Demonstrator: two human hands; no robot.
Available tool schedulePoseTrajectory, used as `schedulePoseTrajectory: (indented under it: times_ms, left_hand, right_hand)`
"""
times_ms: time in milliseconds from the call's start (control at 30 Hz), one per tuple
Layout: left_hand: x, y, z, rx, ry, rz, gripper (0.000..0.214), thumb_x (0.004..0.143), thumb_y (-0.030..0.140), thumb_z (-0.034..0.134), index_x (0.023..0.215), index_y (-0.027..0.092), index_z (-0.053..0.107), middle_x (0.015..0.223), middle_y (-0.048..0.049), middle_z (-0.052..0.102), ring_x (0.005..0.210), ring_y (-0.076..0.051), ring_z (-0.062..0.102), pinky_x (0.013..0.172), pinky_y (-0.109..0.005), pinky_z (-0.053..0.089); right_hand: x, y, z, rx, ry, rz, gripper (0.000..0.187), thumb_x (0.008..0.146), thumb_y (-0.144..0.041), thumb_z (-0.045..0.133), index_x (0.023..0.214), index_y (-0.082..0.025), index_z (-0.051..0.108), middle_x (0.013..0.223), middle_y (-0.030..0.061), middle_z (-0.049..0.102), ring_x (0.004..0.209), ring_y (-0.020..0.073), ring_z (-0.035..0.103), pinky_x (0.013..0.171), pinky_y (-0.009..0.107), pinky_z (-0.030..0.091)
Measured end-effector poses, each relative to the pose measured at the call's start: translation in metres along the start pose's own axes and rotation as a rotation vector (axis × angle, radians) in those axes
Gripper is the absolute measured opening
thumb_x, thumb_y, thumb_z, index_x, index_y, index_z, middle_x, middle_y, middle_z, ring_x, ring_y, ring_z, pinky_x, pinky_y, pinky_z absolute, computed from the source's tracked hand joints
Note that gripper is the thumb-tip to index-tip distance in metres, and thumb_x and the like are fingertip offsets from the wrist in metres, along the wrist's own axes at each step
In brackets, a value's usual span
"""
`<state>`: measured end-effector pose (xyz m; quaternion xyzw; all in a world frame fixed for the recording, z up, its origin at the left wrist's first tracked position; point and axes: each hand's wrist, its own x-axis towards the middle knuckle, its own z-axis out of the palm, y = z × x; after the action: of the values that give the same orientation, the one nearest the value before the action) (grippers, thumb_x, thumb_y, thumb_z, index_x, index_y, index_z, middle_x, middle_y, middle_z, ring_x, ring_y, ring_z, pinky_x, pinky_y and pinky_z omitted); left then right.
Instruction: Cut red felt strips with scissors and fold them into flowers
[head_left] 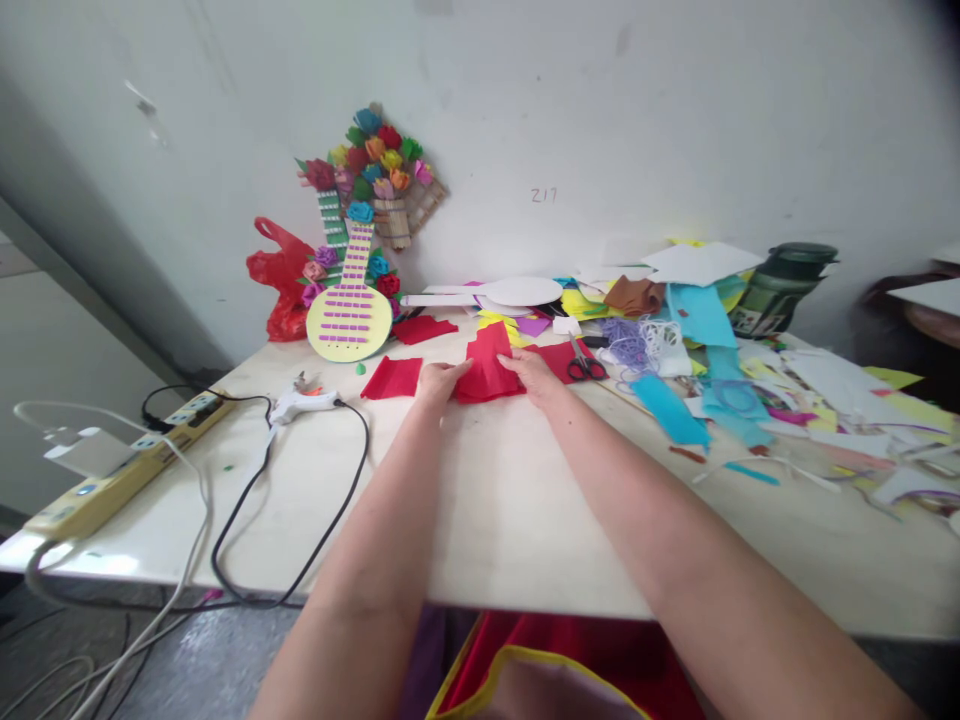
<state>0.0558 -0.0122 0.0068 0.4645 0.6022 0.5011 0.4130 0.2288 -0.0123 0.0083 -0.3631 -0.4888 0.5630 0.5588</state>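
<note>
Both forearms stretch out over the pale table. Left hand pinches the left edge of the folded red paper, right hand pinches its right edge. Paper lies flat mid-table, near the far edge. Second red sheet just left of it, scissors just right. Glue gun and power strip sit further left.
</note>
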Motion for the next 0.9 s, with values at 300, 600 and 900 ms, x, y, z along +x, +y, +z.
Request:
schedulePoseTrajectory:
  times_ms: [300, 600, 900]
  left_hand:
    - [-0.001, -0.001, -0.001, 0.019, 0.038, 0.035, 0.022, 0.045, 0.026, 0.074, 0.054, 0.014, 0.057, 0.045, 0.0015, 0.05, 0.045, -0.01, 0.046, 0.044, -0.021, 0.033]
    - [-0.008, 0.0, -0.004, -0.102, -0.006, 0.14, 0.023, 0.045, 0.022, 0.073, 0.054, 0.014, 0.053, 0.046, 0.0028, 0.05, 0.044, -0.007, 0.043, 0.046, -0.02, 0.034]
    - [-0.012, 0.002, -0.008, -0.275, -0.156, 0.074, 0.045, 0.048, 0.009, 0.068, 0.09, 0.014, 0.052, 0.057, 0.0013, 0.057, 0.052, -0.013, 0.056, 0.052, -0.024, 0.042]
  right_hand:
    - [0.002, 0.003, 0.002, -0.162, 0.15, 0.001, 0.022, 0.056, -0.029, 0.069, 0.073, -0.015, 0.066, 0.072, 0.0006, 0.067, 0.078, 0.0168, 0.062, 0.076, 0.031, 0.046]
    - [0.012, 0.017, -0.002, -0.356, 0.318, -0.064, 0.022, 0.058, -0.034, 0.063, 0.067, -0.015, 0.06, 0.062, -0.001, 0.06, 0.067, 0.0165, 0.057, 0.066, 0.03, 0.045]
    - [0.01, 0.016, 0.0, -0.414, 0.306, -0.094, 0.023, 0.06, -0.034, 0.061, 0.07, -0.014, 0.061, 0.07, 0.0006, 0.061, 0.07, 0.0165, 0.056, 0.071, 0.031, 0.045]
